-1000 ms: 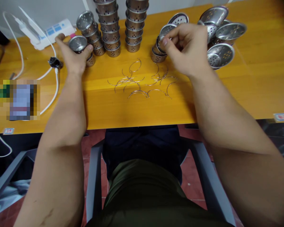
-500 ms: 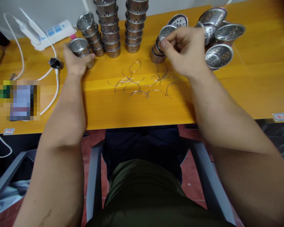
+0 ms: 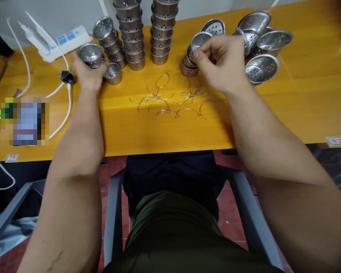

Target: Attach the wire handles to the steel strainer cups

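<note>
My left hand [image 3: 89, 76] is closed around a perforated steel cup [image 3: 91, 54], its mouth tilted upward. Just right of those fingers, a second steel cup [image 3: 113, 74] rests on the table, partly behind my thumb. Over on the right, my right hand [image 3: 223, 62] has thumb and forefinger pinched at the rim of the top cup [image 3: 199, 41] of a short leaning stack [image 3: 190, 70]. My other right fingers are curled. Several thin curved wires [image 3: 167, 100] lie loose on the table between my hands.
Two tall stacks of cups [image 3: 135, 45] [image 3: 160, 41] and a shorter leaning stack [image 3: 115, 47] stand at the back. Loose cups [image 3: 261, 70] lie at the right. A power strip [image 3: 65, 41], white cables and a blurred phone-like object [image 3: 28, 121] occupy the left.
My left hand has shifted its cup slightly left, away from the cup beside it, which now shows more fully. My right hand stays at the same rim.
</note>
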`<control>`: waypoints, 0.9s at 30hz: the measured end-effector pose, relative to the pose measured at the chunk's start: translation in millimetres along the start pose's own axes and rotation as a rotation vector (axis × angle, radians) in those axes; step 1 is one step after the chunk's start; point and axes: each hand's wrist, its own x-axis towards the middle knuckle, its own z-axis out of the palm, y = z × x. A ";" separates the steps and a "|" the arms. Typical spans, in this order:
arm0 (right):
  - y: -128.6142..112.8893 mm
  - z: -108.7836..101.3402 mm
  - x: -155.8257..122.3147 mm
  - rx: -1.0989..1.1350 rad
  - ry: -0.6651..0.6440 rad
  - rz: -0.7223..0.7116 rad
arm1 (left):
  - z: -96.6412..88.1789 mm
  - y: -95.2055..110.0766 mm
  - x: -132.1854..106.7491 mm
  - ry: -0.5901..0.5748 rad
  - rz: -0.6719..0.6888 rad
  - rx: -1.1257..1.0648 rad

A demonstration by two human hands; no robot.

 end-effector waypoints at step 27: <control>-17.2 3.6 -12.8 0.035 -0.207 0.003 | 76.0 21.8 -19.8 -0.314 0.222 -0.483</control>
